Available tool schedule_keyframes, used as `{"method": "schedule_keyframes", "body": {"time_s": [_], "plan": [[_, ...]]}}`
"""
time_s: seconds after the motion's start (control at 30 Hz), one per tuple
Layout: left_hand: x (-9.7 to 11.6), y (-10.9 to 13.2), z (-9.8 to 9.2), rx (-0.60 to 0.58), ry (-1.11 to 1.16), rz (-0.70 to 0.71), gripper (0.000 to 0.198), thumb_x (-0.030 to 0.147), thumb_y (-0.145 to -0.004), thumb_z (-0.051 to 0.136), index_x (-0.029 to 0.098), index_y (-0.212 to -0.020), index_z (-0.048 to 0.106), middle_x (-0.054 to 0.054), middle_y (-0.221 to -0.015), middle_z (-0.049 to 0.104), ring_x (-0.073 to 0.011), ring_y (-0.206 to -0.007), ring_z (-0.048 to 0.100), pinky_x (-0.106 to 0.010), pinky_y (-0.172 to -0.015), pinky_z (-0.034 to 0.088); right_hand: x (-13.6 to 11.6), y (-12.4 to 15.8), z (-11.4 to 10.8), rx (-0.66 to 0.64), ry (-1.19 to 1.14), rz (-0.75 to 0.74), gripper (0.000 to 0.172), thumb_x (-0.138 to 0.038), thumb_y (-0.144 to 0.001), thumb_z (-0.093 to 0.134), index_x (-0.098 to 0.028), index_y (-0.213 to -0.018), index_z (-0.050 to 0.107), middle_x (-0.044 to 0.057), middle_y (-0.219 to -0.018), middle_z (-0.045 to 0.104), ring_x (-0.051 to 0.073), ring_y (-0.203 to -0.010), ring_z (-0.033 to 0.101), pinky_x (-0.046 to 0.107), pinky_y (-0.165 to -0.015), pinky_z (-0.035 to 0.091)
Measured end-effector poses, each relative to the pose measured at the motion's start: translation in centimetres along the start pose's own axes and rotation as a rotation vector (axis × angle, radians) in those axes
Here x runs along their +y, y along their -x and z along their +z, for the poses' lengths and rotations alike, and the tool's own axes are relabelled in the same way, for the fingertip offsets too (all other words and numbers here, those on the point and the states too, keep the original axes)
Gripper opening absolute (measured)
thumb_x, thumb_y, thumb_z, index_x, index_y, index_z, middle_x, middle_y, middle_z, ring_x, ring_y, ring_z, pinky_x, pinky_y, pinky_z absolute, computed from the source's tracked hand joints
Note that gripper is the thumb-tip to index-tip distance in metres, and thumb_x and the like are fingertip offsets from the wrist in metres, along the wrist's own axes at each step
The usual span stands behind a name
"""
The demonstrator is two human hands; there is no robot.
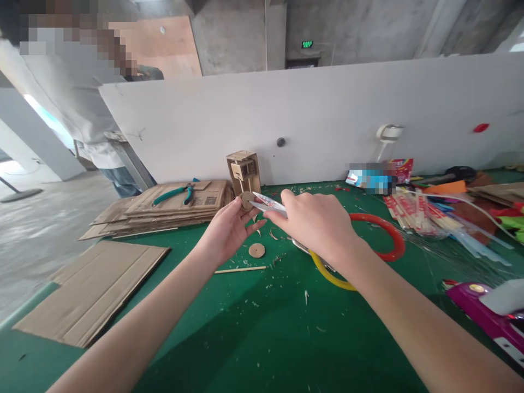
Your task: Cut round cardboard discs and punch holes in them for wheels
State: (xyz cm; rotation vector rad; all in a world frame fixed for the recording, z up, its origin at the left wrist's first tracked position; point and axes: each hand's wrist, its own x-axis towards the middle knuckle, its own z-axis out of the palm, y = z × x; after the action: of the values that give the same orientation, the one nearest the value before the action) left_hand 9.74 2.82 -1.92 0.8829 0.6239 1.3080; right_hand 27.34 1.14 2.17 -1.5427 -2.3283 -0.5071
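Observation:
My left hand (225,232) pinches a small round cardboard disc (247,201) above the green table. In my right hand (317,221) is a pair of scissors (268,203), blades parted and pointing left at the disc's edge. Whether the blades touch the disc I cannot tell. A second cardboard disc (256,250) with a centre hole lies flat below my hands, and a thin wooden stick (240,270) rests nearer to me. Behind the disc a small cardboard box structure (244,172) stands upright against the white board.
Stacked cardboard (196,202) bears teal pliers (174,194) at the left; a cardboard sheet (98,289) lies nearer. Tape rings, one red (391,232), one yellow (333,281), lie by my right wrist. A purple device (478,308) and packaged sticks (420,210) sit right. A person (82,82) stands back left.

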Motion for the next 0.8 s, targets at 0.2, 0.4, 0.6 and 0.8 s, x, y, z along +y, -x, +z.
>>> {"method": "schedule_keyframes", "body": {"time_s": [0.2,0.4,0.6,0.8], "plan": [[-0.51,0.09,0.12,0.009,-0.098,0.074,0.021,0.026,-0.091,0.048,0.014,-0.096,0.066,-0.010,-0.103,0.066,-0.0187,-0.092,0.063,-0.035,-0.079,0.054,-0.31,0.18,0.10,0.019,0.033,-0.016,0.044,-0.052,-0.093,0.032,-0.016,-0.089,0.058,0.008,-0.057,0.062,0.022,-0.053,0.060,0.029,-0.046,0.026],[-0.76,0.29,0.40,-0.003,-0.393,0.198,0.025,0.028,-0.092,0.045,0.013,-0.100,0.064,-0.011,-0.106,0.066,-0.0212,-0.102,0.061,-0.032,-0.081,0.052,-0.19,0.16,0.23,0.015,0.028,-0.020,0.042,-0.052,-0.093,0.035,-0.016,-0.090,0.058,0.008,-0.057,0.062,0.024,-0.056,0.063,0.029,-0.046,0.028],[-0.76,0.27,0.25,0.071,-0.530,0.276,0.017,0.026,-0.091,0.048,0.016,-0.100,0.058,-0.009,-0.103,0.066,-0.0194,-0.096,0.064,-0.034,-0.081,0.053,-0.29,0.17,0.48,0.014,0.008,0.001,0.045,-0.052,-0.094,0.032,-0.015,-0.090,0.058,0.008,-0.057,0.062,0.024,-0.055,0.062,0.029,-0.045,0.026],[-1.03,-0.13,-0.44,0.101,-0.588,0.378,0.012,0.026,-0.087,0.054,0.016,-0.095,0.053,-0.007,-0.095,0.067,-0.0172,-0.090,0.066,-0.035,-0.081,0.055,-0.41,0.09,0.86,-0.006,-0.020,0.017,0.050,-0.055,-0.094,0.029,-0.014,-0.087,0.058,0.008,-0.059,0.062,0.024,-0.056,0.061,0.029,-0.044,0.025]]}}
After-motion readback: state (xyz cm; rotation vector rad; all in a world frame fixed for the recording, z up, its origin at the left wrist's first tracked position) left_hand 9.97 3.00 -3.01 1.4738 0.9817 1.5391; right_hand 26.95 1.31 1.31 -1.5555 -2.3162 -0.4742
